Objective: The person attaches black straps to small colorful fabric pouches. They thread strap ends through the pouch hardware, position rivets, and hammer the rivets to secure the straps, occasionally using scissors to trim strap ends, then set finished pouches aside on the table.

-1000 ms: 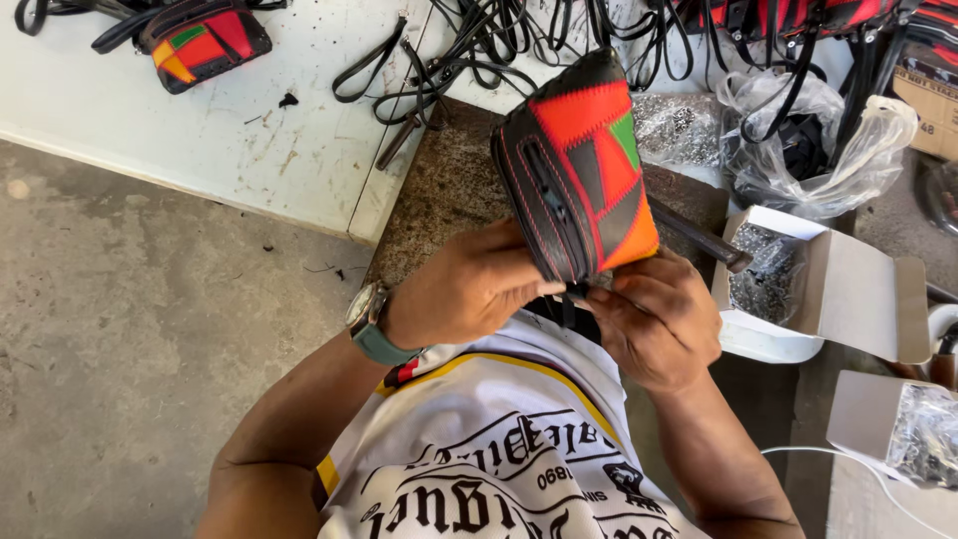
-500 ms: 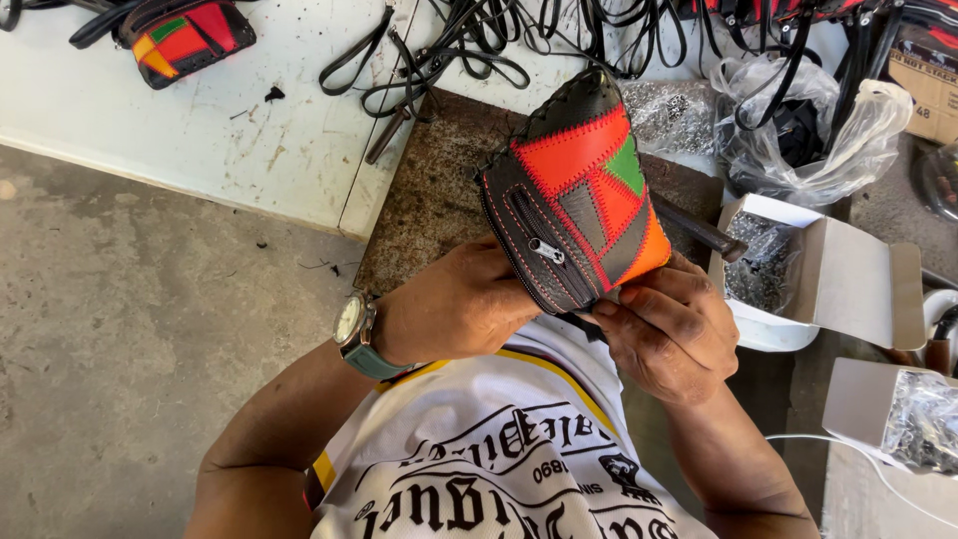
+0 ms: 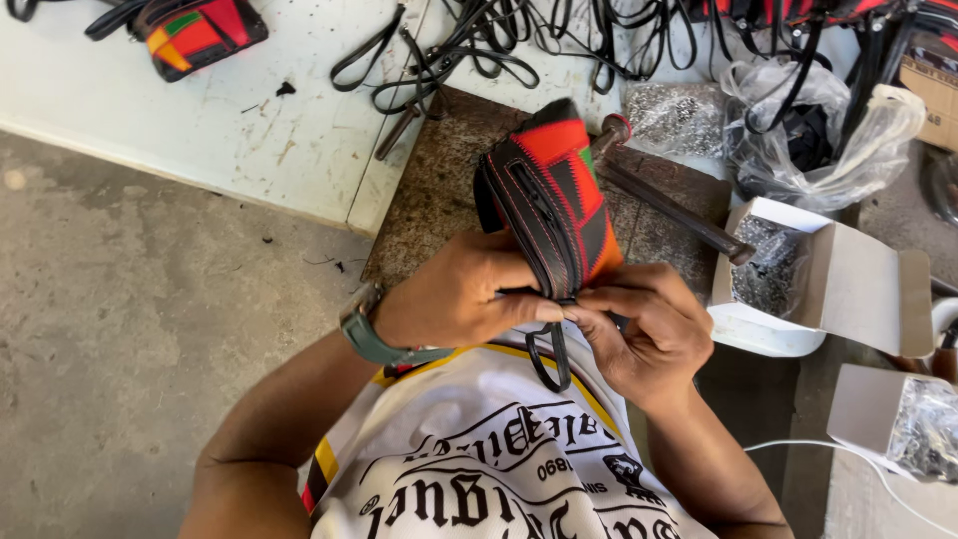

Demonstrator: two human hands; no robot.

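Note:
A small patchwork pouch (image 3: 557,195) of red, orange, green and black panels with a black zipped edge stands upright between my hands, over a rough brown stone slab (image 3: 439,190). My left hand (image 3: 454,299), with a grey-green watch at the wrist, grips the pouch's lower edge from the left. My right hand (image 3: 644,329) pinches the same lower corner from the right, fingertips meeting the left thumb. A thin black strap loop (image 3: 554,359) hangs from that corner over my white printed shirt.
A dark metal hammer (image 3: 669,195) lies on the slab behind the pouch. Open white boxes (image 3: 858,289) of small metal fittings and clear plastic bags (image 3: 798,120) sit at the right. Several black straps (image 3: 479,50) and another patchwork pouch (image 3: 195,30) lie on the white board.
The pouch has turned so its zipped black edge faces me more squarely and has shifted slightly. Both hands have closed in on its lower corner, and the strap loop now hangs below.

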